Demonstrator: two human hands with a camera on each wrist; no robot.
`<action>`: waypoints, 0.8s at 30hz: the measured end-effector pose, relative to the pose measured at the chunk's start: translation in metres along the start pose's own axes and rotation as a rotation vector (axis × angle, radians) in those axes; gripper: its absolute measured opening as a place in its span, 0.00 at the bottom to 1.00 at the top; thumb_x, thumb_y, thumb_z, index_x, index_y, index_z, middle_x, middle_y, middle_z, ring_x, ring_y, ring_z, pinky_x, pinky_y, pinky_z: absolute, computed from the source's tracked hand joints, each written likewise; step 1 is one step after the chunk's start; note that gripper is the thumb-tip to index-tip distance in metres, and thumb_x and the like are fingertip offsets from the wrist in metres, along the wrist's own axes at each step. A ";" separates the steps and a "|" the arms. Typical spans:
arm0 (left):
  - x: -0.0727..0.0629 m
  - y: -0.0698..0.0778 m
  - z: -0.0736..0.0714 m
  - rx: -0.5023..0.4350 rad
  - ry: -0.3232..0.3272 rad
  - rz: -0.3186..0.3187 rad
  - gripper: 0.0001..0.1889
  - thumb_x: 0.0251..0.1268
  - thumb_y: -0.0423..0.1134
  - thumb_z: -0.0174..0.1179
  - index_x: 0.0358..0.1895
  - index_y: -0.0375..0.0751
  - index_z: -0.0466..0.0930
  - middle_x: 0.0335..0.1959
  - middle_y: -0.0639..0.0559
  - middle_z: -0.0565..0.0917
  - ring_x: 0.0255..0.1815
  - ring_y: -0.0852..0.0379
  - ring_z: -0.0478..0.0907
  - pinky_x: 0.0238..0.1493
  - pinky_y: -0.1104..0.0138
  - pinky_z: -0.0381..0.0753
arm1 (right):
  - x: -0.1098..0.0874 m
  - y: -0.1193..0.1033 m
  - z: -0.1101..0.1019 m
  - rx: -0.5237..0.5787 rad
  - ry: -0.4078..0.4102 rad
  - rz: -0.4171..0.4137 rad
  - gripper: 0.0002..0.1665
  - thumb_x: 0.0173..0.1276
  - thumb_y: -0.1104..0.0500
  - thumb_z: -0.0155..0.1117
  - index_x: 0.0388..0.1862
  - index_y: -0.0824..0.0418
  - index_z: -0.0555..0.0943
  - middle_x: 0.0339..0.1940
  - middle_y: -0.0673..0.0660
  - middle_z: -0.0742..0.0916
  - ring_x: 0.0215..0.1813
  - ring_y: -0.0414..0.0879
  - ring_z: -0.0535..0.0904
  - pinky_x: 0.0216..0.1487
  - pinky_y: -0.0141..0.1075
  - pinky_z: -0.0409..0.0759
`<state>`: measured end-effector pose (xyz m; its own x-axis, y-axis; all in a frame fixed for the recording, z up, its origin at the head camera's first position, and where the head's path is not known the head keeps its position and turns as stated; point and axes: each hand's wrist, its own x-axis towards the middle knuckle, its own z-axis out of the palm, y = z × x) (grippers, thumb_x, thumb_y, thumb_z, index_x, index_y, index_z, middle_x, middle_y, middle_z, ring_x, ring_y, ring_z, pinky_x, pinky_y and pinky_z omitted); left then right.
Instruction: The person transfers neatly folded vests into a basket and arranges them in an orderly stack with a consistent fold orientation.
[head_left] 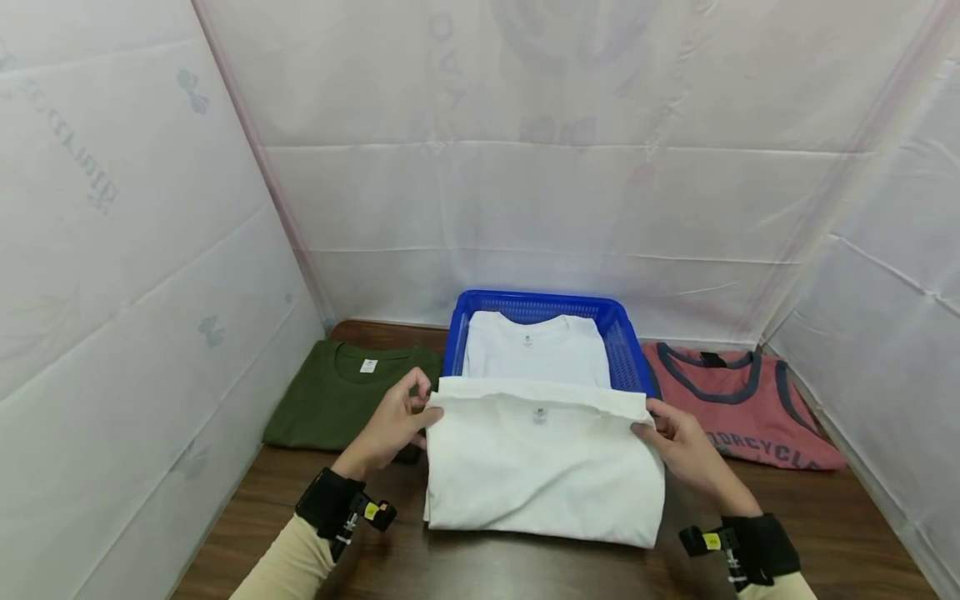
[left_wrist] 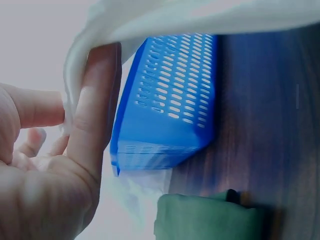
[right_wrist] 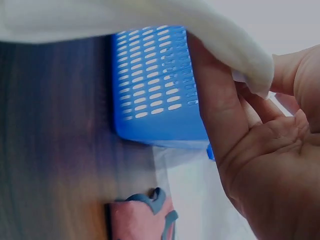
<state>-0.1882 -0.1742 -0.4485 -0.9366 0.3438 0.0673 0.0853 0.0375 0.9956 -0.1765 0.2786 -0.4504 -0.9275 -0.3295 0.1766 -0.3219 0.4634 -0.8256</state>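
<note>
White folded fabric T-shirt (head_left: 543, 479) is at the near side of the blue perforated plastic basket (head_left: 628, 354); my left hand (head_left: 393, 423) and right hand (head_left: 681, 442) pinch its far corners. Lifting seems the step; next calls for level carrying.

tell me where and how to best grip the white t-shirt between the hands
Probably take the folded white t-shirt by its two far corners, left hand from the left, right hand from the right, each pinching from above and below: it is wide and limp, so one-handed it would likely sag.
</note>
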 end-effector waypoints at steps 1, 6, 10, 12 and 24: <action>0.000 0.001 0.001 0.003 0.011 0.008 0.16 0.76 0.26 0.56 0.42 0.36 0.54 0.27 0.46 0.67 0.29 0.49 0.81 0.20 0.63 0.82 | 0.001 -0.002 -0.001 0.006 0.008 0.015 0.23 0.80 0.60 0.59 0.69 0.68 0.73 0.30 0.55 0.87 0.28 0.42 0.83 0.26 0.36 0.81; 0.005 0.009 0.001 0.004 0.053 0.039 0.12 0.75 0.28 0.57 0.40 0.34 0.60 0.26 0.45 0.69 0.29 0.49 0.81 0.21 0.61 0.83 | 0.006 -0.011 -0.005 0.014 0.050 0.034 0.22 0.80 0.59 0.60 0.68 0.66 0.73 0.37 0.61 0.90 0.30 0.45 0.86 0.27 0.39 0.84; 0.011 0.017 0.001 -0.005 0.093 0.052 0.11 0.75 0.27 0.57 0.41 0.34 0.61 0.30 0.41 0.75 0.32 0.49 0.82 0.22 0.58 0.84 | 0.012 -0.017 -0.011 0.043 0.057 -0.029 0.20 0.80 0.62 0.58 0.67 0.67 0.73 0.40 0.66 0.89 0.30 0.46 0.88 0.26 0.41 0.86; 0.014 0.022 0.001 0.001 0.114 0.057 0.10 0.75 0.27 0.57 0.42 0.35 0.62 0.33 0.40 0.78 0.33 0.49 0.83 0.22 0.57 0.85 | 0.017 -0.020 -0.015 0.049 0.059 -0.049 0.21 0.81 0.62 0.57 0.68 0.68 0.73 0.43 0.70 0.88 0.31 0.46 0.88 0.26 0.42 0.86; 0.043 0.050 0.003 0.070 0.260 0.226 0.07 0.75 0.29 0.59 0.39 0.36 0.70 0.41 0.42 0.78 0.26 0.51 0.72 0.22 0.64 0.72 | 0.048 -0.040 -0.037 0.069 0.105 -0.013 0.27 0.82 0.53 0.57 0.73 0.63 0.70 0.47 0.69 0.88 0.37 0.49 0.89 0.33 0.43 0.88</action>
<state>-0.2234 -0.1551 -0.3959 -0.9458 0.1005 0.3088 0.3152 0.0553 0.9474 -0.2149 0.2749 -0.3894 -0.9394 -0.2451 0.2397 -0.3233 0.4005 -0.8574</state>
